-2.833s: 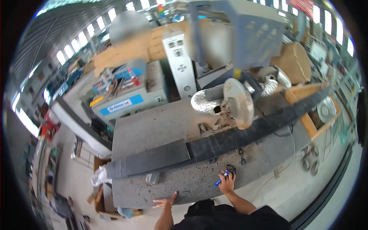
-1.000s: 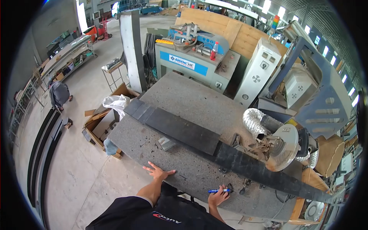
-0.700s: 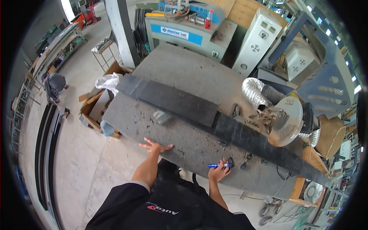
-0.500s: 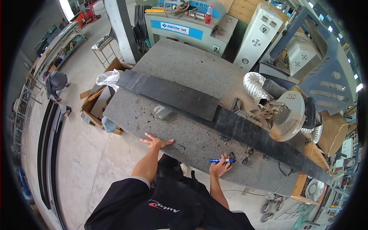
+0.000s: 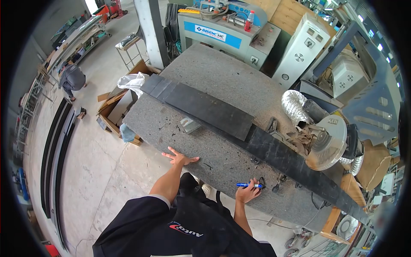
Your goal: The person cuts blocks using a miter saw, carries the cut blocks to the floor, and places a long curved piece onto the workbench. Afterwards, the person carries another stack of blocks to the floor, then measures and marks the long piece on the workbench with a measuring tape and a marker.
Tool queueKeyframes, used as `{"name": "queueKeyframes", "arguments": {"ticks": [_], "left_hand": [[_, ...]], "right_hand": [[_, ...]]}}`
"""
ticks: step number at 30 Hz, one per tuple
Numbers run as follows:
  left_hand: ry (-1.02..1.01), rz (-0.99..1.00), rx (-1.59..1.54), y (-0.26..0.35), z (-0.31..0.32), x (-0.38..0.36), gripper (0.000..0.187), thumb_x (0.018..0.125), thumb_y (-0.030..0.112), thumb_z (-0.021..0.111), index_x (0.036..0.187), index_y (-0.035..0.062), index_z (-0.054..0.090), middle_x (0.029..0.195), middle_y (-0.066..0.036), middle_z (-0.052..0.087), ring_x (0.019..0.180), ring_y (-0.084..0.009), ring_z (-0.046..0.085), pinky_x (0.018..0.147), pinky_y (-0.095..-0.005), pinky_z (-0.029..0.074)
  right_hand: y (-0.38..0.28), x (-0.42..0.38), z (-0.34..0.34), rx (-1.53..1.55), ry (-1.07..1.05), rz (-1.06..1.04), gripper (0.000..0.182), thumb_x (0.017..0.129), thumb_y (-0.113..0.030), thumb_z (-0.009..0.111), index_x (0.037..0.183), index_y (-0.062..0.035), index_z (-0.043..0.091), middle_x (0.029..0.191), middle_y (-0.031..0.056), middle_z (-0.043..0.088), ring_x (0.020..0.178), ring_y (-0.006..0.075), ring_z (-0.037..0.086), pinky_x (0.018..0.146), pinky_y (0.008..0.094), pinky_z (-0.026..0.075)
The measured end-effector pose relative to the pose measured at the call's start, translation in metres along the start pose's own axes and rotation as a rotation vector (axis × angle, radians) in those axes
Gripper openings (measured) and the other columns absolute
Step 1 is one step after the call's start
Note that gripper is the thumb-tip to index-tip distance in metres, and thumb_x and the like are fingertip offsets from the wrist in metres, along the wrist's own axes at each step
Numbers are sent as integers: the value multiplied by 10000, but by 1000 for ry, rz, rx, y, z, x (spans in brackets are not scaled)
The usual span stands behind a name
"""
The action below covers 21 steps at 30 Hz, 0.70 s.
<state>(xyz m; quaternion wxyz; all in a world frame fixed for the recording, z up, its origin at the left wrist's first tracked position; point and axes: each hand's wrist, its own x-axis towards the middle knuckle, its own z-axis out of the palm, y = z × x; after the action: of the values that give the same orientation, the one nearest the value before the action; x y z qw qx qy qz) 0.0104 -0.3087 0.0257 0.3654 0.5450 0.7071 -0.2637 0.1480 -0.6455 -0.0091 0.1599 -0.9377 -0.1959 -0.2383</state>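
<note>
My left hand (image 5: 180,157) rests spread on the near edge of the grey workbench (image 5: 222,79), with nothing in it. Close to the bench's front edge, my right hand (image 5: 248,192) has its fingers closed around a blue marker (image 5: 243,185). A dark cord loop lies just beside that hand. Beyond both hands, a long black board (image 5: 282,150) runs diagonally across the bench, and a shorter black plate (image 5: 209,108) lies on top of it. A small light-coloured metal piece (image 5: 189,124) sits by the board's near side.
A circular saw with a round guard (image 5: 327,139) and silver duct (image 5: 293,104) stands at the right. A blue-and-grey machine (image 5: 218,36) is behind the bench. Cardboard boxes (image 5: 115,109) flank its left end. A person (image 5: 72,79) bends over near long black profiles (image 5: 60,145) on the floor.
The whole view has shifted slightly, with the scene now further right and lower. Both hands keep about the same places on the bench, and the marker stays in my right hand.
</note>
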Motion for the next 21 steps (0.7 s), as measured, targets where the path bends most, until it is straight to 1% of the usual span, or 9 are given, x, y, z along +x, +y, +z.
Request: {"name": "queueKeyframes", "arguments": {"ticks": [2, 5, 9, 10, 16, 19, 21], "left_hand": [[11, -15, -10, 1, 0, 0, 1723, 425, 778, 825, 1409, 57, -393, 1474, -227, -436, 1381, -446, -352, 1168, -549, 249], [28, -6, -37, -1, 0, -1, 1733, 415, 773, 832, 1408, 59, -396, 1465, -250, -436, 1396, -454, -322, 1165, -543, 258], [5, -1, -105, -1, -6, -10, 1749, 401, 761, 844, 1396, 58, -410, 1445, -294, -434, 1411, -464, -284, 1170, -528, 254], [2, 7, -125, -1, -7, -13, 1753, 398, 755, 850, 1393, 58, -414, 1438, -306, -434, 1415, -466, -273, 1172, -524, 250], [18, 13, -51, -1, -3, -3, 1751, 395, 754, 850, 1410, 47, -388, 1462, -274, -423, 1405, -467, -293, 1182, -540, 219], [25, 15, -85, -2, -6, -9, 1746, 397, 761, 844, 1414, 42, -380, 1475, -262, -412, 1398, -470, -303, 1183, -546, 213], [30, 15, -67, -1, -4, -6, 1745, 400, 758, 846, 1413, 44, -382, 1472, -271, -411, 1401, -473, -296, 1182, -543, 219]], "right_hand": [[1, 0, 1, -13, 6, -11, 303, 845, -61, 599, 1127, -139, 521, 1273, 54, 602, 1266, 321, 482, 1009, 628, 321], [-1, 0, 0, -33, 6, 2, 284, 847, -64, 597, 1107, -153, 528, 1235, 54, 626, 1231, 319, 508, 1023, 640, 329], [-4, 2, -1, -32, 15, -1, 287, 845, -53, 594, 1108, -148, 527, 1236, 53, 633, 1211, 324, 526, 1027, 631, 329], [-2, 1, -1, -30, 0, -19, 329, 847, -51, 595, 1150, -139, 500, 1256, 75, 611, 1256, 331, 491, 1009, 616, 327], [-1, 2, -1, -19, 6, -27, 281, 863, -67, 583, 1128, -131, 515, 1246, 77, 614, 1248, 323, 499, 1003, 600, 339], [-3, 3, -3, -38, 13, -24, 265, 870, -71, 576, 1122, -131, 520, 1242, 76, 615, 1245, 320, 501, 996, 594, 346], [-5, 4, -5, -34, 15, -21, 266, 871, -71, 575, 1124, -132, 520, 1242, 75, 614, 1244, 320, 502, 994, 599, 346]]}}
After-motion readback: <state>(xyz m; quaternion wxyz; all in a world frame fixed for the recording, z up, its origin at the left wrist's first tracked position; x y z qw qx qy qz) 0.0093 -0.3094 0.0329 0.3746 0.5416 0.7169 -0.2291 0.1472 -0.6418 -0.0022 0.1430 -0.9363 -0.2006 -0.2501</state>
